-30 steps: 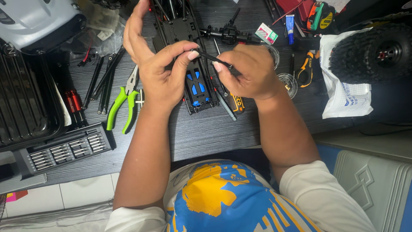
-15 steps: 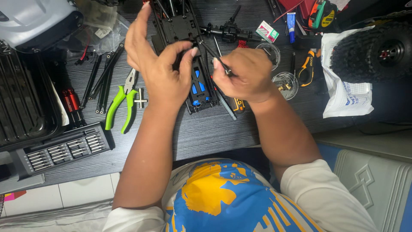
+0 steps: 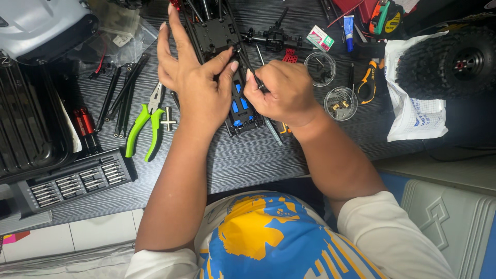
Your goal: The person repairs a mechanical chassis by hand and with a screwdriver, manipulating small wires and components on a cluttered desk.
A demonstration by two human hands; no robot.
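Dark table point(image 3: 222, 165), crowded at the top half, bare strip along the near edge between the forearms. Black chassis point(image 3: 219, 36) with blue inserts lies mid-table, running from the far edge toward the person. Left of it: green pliers point(image 3: 142, 126), small cross wrench point(image 3: 168, 120) just beside them, black rods point(image 3: 121, 95), red drivers point(image 3: 82, 124), bit case point(image 3: 77, 181) at the near left edge, black tray point(image 3: 26, 129) at far left. Right of it: two clear round dishes point(image 3: 320, 67) near the right hand, axle part point(image 3: 274, 37) above, big knobby tyre point(image 3: 447, 62) on a white bag point(image 3: 413, 119) well apart at right. Little free room around the chassis; open space only near the front edge. Left hand point(image 3: 199, 85) lies over the chassis, fingers spread and pointing away, thumb pressed in toward the tool tip, palm down, not closed on anything. Right hand point(image 3: 281, 93) curled tight around a thin black driver point(image 3: 250, 67), shaft angled up-left, tip meeting the chassis at the left thumb. Both forearms come in from the near edge, converging; hands nearly touching.
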